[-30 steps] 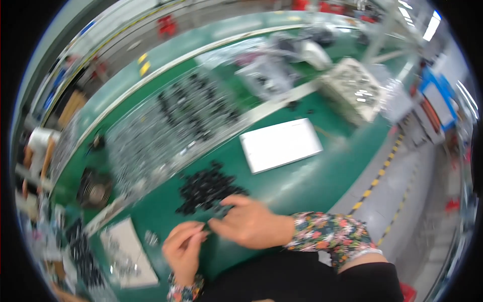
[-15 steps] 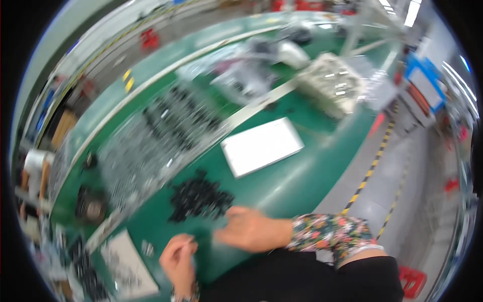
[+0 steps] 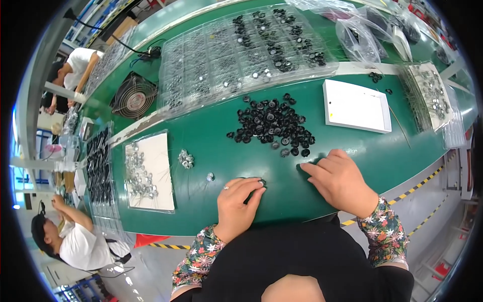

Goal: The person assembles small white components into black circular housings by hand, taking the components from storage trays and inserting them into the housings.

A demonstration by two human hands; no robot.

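1. Pinching now, a small part (image 3: 262, 182) in the left hand (image 3: 236, 207), clamped between thumb and forefinger, low over the worktop (image 3: 201, 126).
2. Across to the right hand (image 3: 342, 182): curled at the fingers, pointing inward toward the left, near the pile's front edge; cannot tell whether grasping anything at the tips.
3. Just beyond both hands, right there on the green: black caps (image 3: 272, 121), dozens, in a loose pile with stragglers around it.
4. Right of the pile: a shallow white box (image 3: 354, 103), open side up.
5. Over to the left: one silvery piece (image 3: 210, 177) alone, then a little cluster (image 3: 186, 159), then a white board (image 3: 164, 176) strewn with more.
6. Farther back: a clear tray (image 3: 216, 96) in compartments, loaded with black and silvery bits, flanked by a fan (image 3: 135, 99) on the left and plastic bags (image 3: 357, 40) on the right.
7. Away at the left edge: two co-workers (image 3: 83, 247) in white tops.
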